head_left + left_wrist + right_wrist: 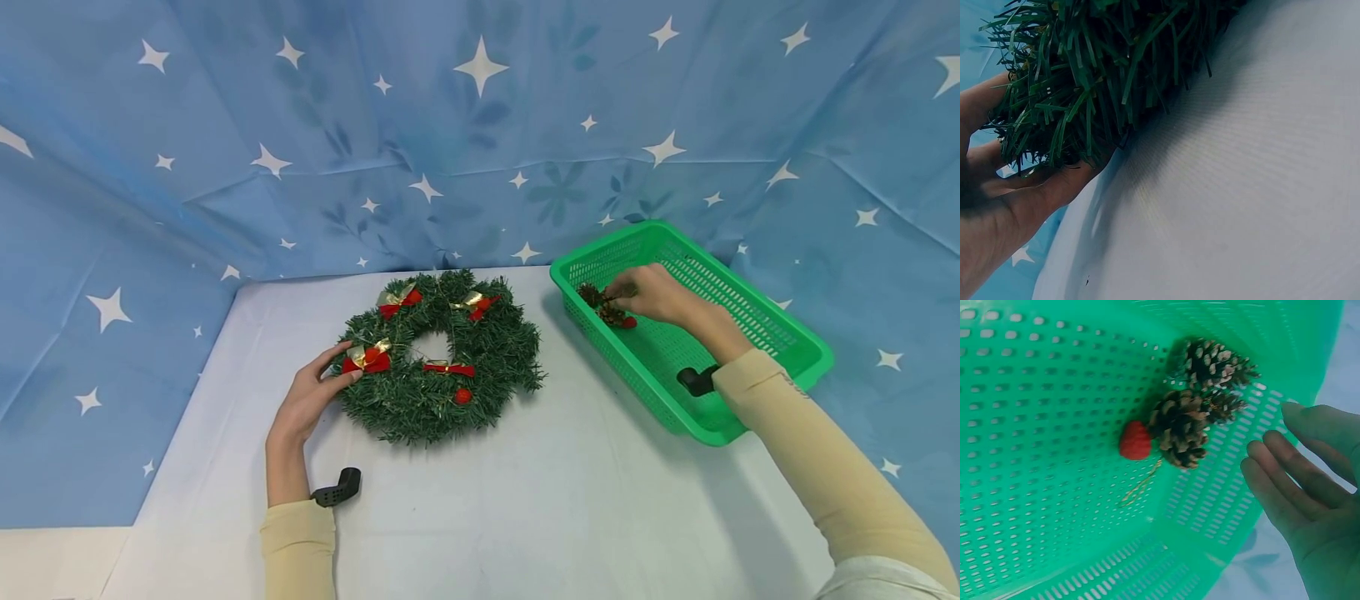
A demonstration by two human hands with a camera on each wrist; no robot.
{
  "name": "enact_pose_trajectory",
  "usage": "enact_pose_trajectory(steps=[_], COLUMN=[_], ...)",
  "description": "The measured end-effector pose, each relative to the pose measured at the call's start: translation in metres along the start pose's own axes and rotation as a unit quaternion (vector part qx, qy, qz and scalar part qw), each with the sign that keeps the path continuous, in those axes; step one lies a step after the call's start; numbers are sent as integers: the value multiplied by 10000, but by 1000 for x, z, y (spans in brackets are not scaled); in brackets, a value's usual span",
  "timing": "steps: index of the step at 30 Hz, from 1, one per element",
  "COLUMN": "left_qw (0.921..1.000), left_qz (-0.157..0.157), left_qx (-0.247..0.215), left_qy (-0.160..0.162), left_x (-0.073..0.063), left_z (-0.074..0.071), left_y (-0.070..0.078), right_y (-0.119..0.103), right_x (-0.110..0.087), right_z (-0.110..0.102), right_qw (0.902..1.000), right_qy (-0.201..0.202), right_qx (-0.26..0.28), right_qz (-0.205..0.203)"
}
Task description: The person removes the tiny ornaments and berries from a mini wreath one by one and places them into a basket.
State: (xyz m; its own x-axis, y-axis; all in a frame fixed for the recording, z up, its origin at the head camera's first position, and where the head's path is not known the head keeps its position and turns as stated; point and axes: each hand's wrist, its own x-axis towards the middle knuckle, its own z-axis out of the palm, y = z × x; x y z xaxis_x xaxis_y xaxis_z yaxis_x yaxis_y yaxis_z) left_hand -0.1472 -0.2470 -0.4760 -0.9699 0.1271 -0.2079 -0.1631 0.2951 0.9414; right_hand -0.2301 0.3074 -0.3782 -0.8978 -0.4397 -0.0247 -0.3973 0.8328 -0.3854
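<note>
A green tinsel wreath (498, 342) with red and gold bows (367, 358) and a red berry (463, 397) lies on the white table. At its left side my left hand (303, 400) grips the edge, thumb near one bow. In the left wrist view, the fingers and thumb sit around the green tinsel (1104, 75). My right hand (651, 293) reaches into a green basket (813, 354). Just short of the fingers of my right hand (1316, 481), in the right wrist view, lie several pinecones (1179, 425) and a red berry-shaped ornament (1135, 440) with a gold string.
A blue cloth (480, 125) with white stars hangs behind the table and along both sides. The basket stands at the right, its perforated walls rising around the pinecones. White cloth (487, 517) covers the table.
</note>
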Motion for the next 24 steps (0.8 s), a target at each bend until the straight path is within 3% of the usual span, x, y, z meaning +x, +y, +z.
enact_pose_trajectory(steps=[24], left_qw=[10000], left_qz=[-14], left_qx=[-29], left_qy=[-1], left_x=[0], left_z=[0], left_y=[0], right_y=[-43], right_x=[13], right_z=[-9], right_qw=[9985], right_qy=[224], right_qx=[68], right_qz=[-497])
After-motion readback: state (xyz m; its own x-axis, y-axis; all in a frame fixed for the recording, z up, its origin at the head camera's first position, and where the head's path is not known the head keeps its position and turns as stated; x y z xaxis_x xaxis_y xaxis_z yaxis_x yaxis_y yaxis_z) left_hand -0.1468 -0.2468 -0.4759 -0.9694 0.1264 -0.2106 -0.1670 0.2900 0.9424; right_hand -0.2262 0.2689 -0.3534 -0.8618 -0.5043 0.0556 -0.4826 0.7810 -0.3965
